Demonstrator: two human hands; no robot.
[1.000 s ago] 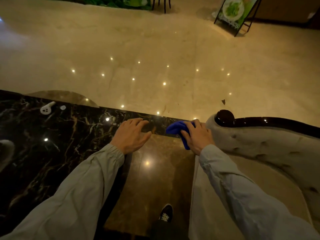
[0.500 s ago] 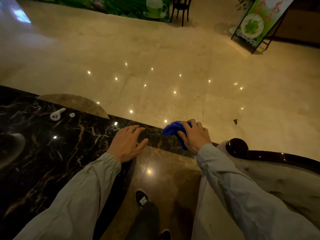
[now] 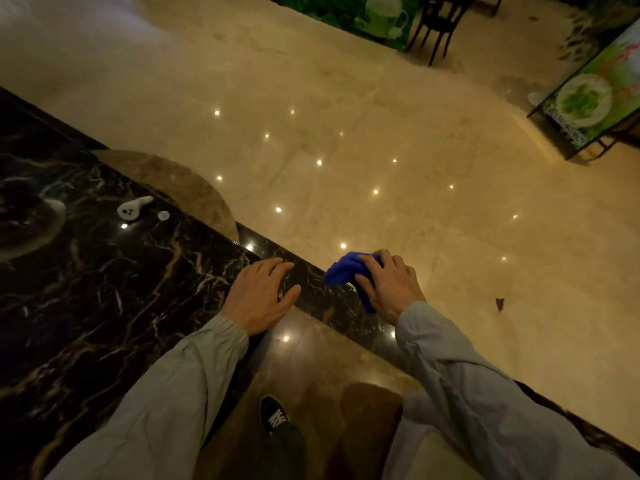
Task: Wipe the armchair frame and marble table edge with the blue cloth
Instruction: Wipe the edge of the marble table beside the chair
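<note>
Right hand [image 3: 388,289] presses blue cloth [image 3: 346,273] onto marble table edge [image 3: 311,271].

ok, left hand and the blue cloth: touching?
Apart. The head view shows the left hand resting flat on the marble table, with a strip of bare dark marble between its fingertips and the blue cloth held in the right hand.

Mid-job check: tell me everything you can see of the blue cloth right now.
The blue cloth is a deep royal blue, soft-looking fabric, bunched into a crumpled wad rather than spread flat. The right hand grips it, fingers over the top and thumb along its near side, so much of it is hidden. It lies against the far edge of the dark veined marble table, one fold poking out left of the fingers, another hanging below the thumb. The left hand rests apart from it.
</note>
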